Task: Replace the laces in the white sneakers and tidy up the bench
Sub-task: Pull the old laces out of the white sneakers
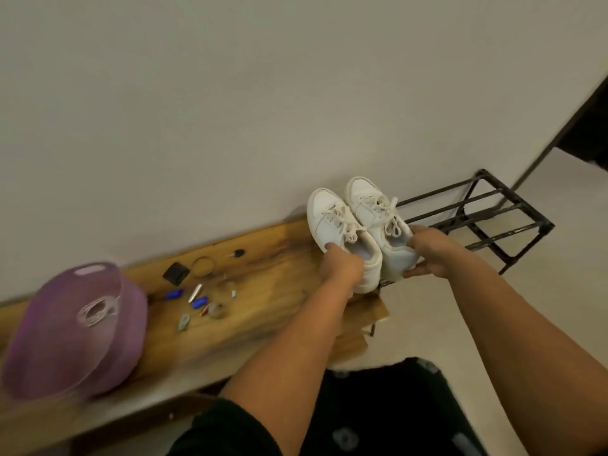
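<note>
Two white sneakers sit side by side, laced with white laces, toes toward the wall. My left hand [340,269] grips the heel of the left sneaker [332,222]. My right hand [429,255] grips the heel end of the right sneaker [371,209]. The pair is at the right end of the wooden bench [263,311], over the near bars of a black metal shoe rack [477,218]. Whether the soles rest on the rack or hang above it, I cannot tell.
A purple round container [75,330] with a clear lid and a coiled white lace on top stands at the bench's left. Small items lie mid-bench: a black pouch [176,274], a ring [203,266], blue pieces [199,302], a key [237,254]. A dark mat [394,406] lies on the floor.
</note>
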